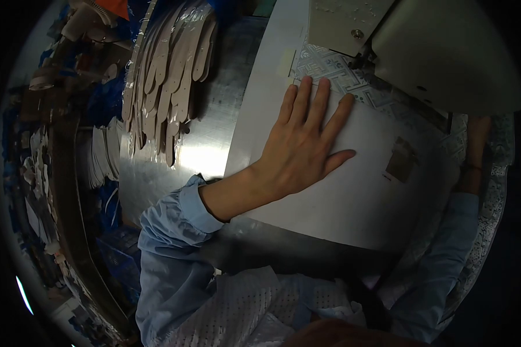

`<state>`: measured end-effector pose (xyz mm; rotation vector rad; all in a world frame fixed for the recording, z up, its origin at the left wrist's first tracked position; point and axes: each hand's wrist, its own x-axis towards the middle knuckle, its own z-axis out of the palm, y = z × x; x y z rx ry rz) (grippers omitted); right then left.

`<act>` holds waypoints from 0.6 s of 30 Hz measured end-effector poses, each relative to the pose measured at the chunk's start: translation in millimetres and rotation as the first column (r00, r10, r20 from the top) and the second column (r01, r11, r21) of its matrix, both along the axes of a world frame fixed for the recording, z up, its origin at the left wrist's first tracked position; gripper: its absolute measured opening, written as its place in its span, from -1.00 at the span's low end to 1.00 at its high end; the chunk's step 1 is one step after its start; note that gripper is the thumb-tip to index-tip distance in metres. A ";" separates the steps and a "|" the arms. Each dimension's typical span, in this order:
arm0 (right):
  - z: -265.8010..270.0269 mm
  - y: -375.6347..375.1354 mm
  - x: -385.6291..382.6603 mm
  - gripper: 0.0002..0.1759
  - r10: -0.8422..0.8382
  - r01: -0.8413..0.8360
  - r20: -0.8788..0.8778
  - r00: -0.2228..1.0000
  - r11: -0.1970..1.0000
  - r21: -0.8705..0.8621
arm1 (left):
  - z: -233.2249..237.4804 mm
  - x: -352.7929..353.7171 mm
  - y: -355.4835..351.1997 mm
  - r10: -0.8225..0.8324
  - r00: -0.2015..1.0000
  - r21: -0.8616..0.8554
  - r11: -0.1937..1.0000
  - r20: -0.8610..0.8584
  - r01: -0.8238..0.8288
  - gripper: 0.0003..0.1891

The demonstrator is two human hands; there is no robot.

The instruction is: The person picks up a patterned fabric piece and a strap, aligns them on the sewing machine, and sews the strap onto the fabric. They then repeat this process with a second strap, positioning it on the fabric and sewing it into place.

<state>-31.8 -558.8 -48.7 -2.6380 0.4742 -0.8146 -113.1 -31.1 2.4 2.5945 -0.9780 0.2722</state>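
Observation:
My left hand (pixel 307 139) lies flat with fingers spread on a large white sheet (pixel 341 202). Its fingertips reach the edge of a silvery patterned strip (pixel 330 63), which runs under the head of a sewing machine (pixel 446 58). At the far right, my right hand (pixel 477 136) is beside the machine arm, next to more of the patterned material (pixel 495 196). Shadow and the machine hide its fingers, so I cannot tell what it holds. A brownish patch (pixel 402 160) shows on the sheet, right of my left thumb.
Long beige strips with rounded ends (pixel 171 75) hang in a bundle at the upper left of the metal table (pixel 205 156). White stacked pieces (pixel 105 153) and a blue basket (pixel 118 254) are farther left. The machine head overhangs the sheet's upper right.

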 end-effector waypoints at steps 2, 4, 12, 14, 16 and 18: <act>-0.4 -7.0 -0.2 -0.51 -0.010 0.010 -0.033 0.999 1.000 -0.012 | -0.3 0.2 0.1 -0.001 1.000 0.001 1.000 -0.003 0.001 -0.15; -4.5 -17.4 2.1 -0.53 -0.017 0.016 -0.066 0.998 1.000 -0.024 | -1.0 0.2 0.3 -0.004 1.000 -0.011 1.000 -0.006 0.004 -0.15; -20.4 -54.1 9.0 -0.55 0.187 -0.187 0.031 0.982 0.982 -0.015 | -1.2 0.1 0.1 -0.012 1.000 -0.026 1.000 0.000 0.012 -0.16; -17.2 -46.5 7.6 -0.55 0.118 -0.118 0.008 0.993 0.992 -0.053 | -0.8 0.4 0.4 -0.014 1.000 -0.023 1.000 0.002 0.014 -0.17; -15.3 -39.1 5.9 -0.55 0.047 -0.048 -0.013 0.999 0.995 -0.093 | -1.7 -0.3 0.1 -0.006 1.000 -0.029 1.000 0.005 0.007 -0.18; -15.4 -36.6 4.9 -0.56 -0.040 0.031 -0.039 0.998 0.981 -0.194 | -3.0 -1.0 0.0 0.003 1.000 -0.019 1.000 0.010 -0.002 -0.18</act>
